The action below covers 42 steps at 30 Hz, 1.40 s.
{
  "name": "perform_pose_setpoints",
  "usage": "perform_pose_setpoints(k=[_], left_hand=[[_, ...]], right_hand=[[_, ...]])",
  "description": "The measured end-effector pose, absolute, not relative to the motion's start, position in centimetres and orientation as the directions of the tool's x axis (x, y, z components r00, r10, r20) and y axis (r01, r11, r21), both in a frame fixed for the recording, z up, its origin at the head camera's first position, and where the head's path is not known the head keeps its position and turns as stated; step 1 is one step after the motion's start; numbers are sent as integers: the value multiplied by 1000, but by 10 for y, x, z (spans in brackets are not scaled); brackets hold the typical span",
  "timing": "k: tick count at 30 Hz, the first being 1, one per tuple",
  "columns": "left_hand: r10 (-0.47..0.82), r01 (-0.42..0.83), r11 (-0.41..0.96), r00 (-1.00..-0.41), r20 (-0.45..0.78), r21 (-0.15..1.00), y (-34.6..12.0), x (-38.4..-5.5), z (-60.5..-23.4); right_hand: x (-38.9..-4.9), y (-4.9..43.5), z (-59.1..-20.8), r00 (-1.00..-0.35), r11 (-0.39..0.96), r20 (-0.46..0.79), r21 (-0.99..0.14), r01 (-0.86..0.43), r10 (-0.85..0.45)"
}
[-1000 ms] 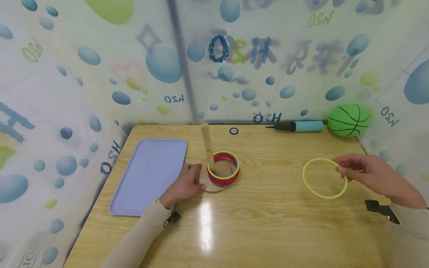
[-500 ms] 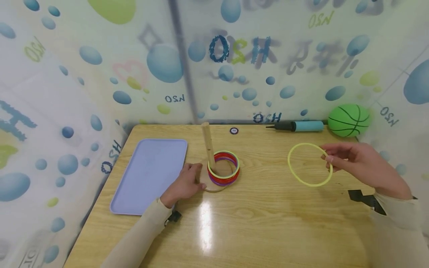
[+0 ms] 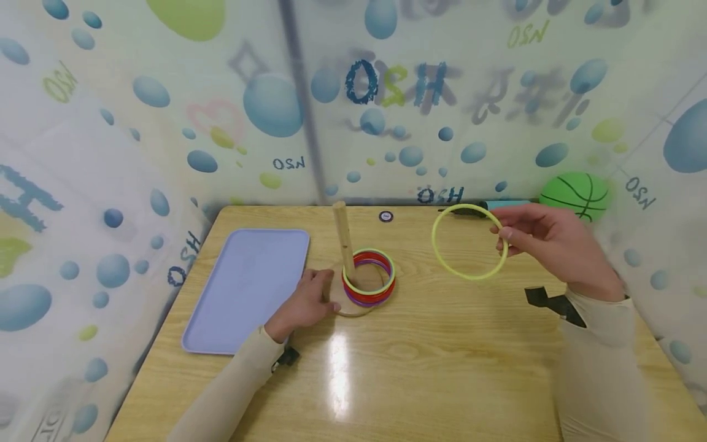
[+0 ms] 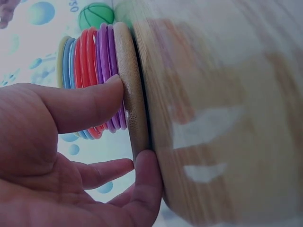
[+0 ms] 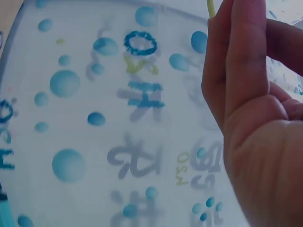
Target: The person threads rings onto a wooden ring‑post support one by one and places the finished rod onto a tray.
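Note:
A round wooden base [image 3: 345,308] carries an upright wooden peg [image 3: 343,239], left of the table's middle. Stacked rings [image 4: 90,56] encircle the peg, purple nearest the base, then red, blue and a yellow one on top. The left hand [image 3: 305,301] grips the base's left edge; in the left wrist view its thumb lies on the rim and its fingertips reach the edge lower down. Between thumb and fingers, the right hand [image 3: 552,242] pinches a loose yellow ring [image 3: 469,277], raised and tilted above the table to the right of the peg. Only a sliver of this ring shows in the right wrist view.
A lilac tray [image 3: 243,294] lies left of the base. Along the back edge are a small dark disc [image 3: 385,216], a blue and black hand pump [image 3: 508,204] and a green ball [image 3: 574,191], the latter two partly hidden. A patterned curtain [image 3: 386,141] stands behind.
The right hand has moved left and upward with the yellow ring, closer to the peg, now covering part of the pump and ball. The left hand stays on the base.

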<state>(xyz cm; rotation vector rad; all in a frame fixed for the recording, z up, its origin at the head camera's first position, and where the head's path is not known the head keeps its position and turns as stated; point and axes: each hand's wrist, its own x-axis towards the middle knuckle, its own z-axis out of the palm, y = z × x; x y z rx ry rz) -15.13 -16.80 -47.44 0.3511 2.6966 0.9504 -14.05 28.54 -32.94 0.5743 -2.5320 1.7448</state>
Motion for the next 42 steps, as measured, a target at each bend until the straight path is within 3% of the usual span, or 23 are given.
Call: perform_pose_setpoints(k=[8,19,30,42], left_hand=[[310,153,769,-939,-152,621,-167,-150,-477],[305,143,773,-938,-164,619,-169,-147,-478],[316,164,763,-939,-139,625,-168,-148,-477],[306,163,769,-943,-131,618,-167,-149,-476]], right_hand=[[-156,245,-325,-912,110,274,-941,-320,-305],[-185,176,-329,-901,-46,291,-955,-292,-321],[-213,122,-345,-907,-72,198,-980,-184,-373],[-223,110,-390,-919,-23,46,-999,-40,-391]])
